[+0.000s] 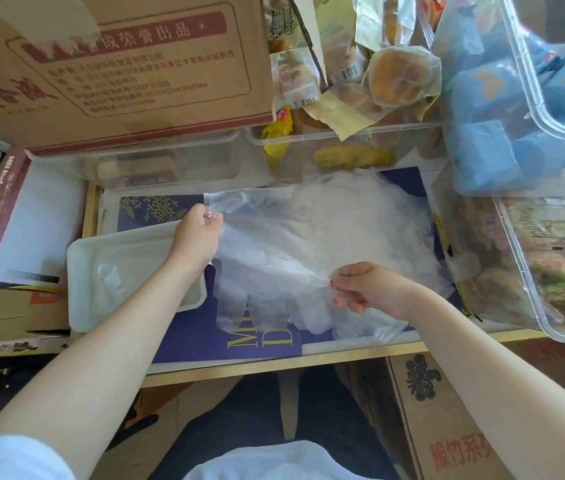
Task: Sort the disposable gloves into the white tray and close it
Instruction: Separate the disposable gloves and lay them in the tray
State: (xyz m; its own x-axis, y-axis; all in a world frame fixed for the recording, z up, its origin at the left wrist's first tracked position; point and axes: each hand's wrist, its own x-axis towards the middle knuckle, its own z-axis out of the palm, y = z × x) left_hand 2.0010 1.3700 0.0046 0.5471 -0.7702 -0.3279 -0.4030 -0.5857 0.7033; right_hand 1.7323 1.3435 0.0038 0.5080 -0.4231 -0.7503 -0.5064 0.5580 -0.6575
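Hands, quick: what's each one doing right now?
Left hand: closed, pinching the cuff edge of a clear disposable glove.
Right hand: closed, pinching the same glove's other edge, above the pile of gloves.

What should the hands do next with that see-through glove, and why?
Probably carry the glove left and lay it in the white tray. Both hands pinch it now, the left hand at its cuff edge and the right hand at its side, and it hangs over the pile of gloves, right beside the open tray.

Clear gloves [294, 258] heaped flat beside the open white tray [128, 244].
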